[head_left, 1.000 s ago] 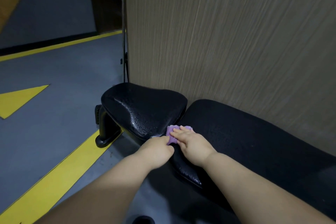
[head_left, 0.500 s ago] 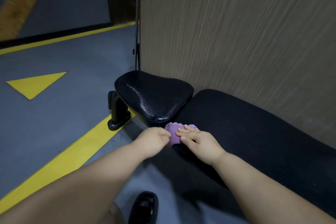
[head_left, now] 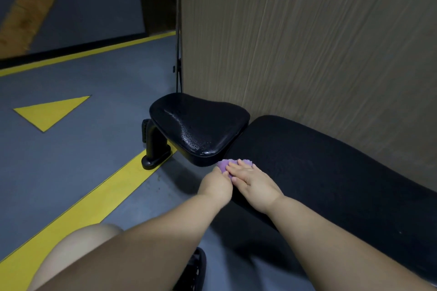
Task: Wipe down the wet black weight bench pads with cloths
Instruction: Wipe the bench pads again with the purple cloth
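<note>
A small purple cloth (head_left: pixel 223 165) lies at the near end of the long black back pad (head_left: pixel 331 172), just below the gap to the seat pad. My left hand (head_left: pixel 216 183) grips the cloth's left side with curled fingers. My right hand (head_left: pixel 254 181) lies flat on the cloth, its straight fingers pressing it onto the pad. The glossy black seat pad (head_left: pixel 201 125) beyond the hands carries water droplets on its near half. Most of the cloth is hidden under my hands.
A wood-grain wall panel (head_left: pixel 307 42) rises directly behind the bench. The black bench foot (head_left: pixel 155 149) stands on grey floor with a yellow stripe (head_left: pixel 78 205) and a yellow triangle (head_left: pixel 50 111). My knee (head_left: pixel 78 243) and a black shoe (head_left: pixel 194 269) are below.
The view has pulled back and my knee has come into sight. Both hands and the cloth slid from the seat pad's near edge down onto the end of the back pad.
</note>
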`<state>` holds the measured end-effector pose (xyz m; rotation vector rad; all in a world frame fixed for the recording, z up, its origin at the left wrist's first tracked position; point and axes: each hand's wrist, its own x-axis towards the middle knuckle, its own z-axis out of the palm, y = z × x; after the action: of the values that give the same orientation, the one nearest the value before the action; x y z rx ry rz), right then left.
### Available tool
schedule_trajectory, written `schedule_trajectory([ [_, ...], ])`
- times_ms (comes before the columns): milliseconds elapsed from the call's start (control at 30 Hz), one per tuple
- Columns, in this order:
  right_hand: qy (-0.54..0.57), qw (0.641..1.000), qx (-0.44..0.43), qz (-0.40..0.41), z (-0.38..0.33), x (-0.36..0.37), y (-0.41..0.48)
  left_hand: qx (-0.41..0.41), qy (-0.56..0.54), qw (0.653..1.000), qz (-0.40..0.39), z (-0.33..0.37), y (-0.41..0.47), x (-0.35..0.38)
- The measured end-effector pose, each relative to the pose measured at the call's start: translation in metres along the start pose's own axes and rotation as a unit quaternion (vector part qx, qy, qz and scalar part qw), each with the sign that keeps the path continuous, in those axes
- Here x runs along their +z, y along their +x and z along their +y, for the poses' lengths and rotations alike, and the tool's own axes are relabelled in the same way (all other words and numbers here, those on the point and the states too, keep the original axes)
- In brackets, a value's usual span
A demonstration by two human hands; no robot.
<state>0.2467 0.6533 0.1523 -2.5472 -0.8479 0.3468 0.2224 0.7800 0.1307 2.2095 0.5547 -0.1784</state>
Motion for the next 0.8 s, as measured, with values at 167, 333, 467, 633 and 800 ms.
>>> schedule_trajectory([
  [167, 0.015, 0.999, -0.033, -0.007, 0.004, 0.002, -0.028, -0.019, -0.007, 1.000, 0.005, -0.006, -0.027, 0.014],
  [333, 0.027, 0.999, -0.047, -0.005, 0.011, 0.001, -0.053, 0.000, -0.025, 1.000, -0.015, -0.012, -0.062, 0.041],
  [467, 0.040, 0.999, -0.028, 0.024, 0.017, -0.005, -0.071, 0.034, -0.051, 0.997, -0.047, -0.014, -0.076, 0.046],
  [633, -0.069, 0.996, 0.015, 0.054, -0.001, -0.006, -0.079, 0.041, -0.003, 0.997, -0.069, -0.016, -0.068, 0.016],
  [800, -0.153, 0.977, 0.088, 0.120, -0.041, 0.015, -0.063, 0.006, -0.041, 0.999, 0.020, -0.021, -0.051, -0.011],
])
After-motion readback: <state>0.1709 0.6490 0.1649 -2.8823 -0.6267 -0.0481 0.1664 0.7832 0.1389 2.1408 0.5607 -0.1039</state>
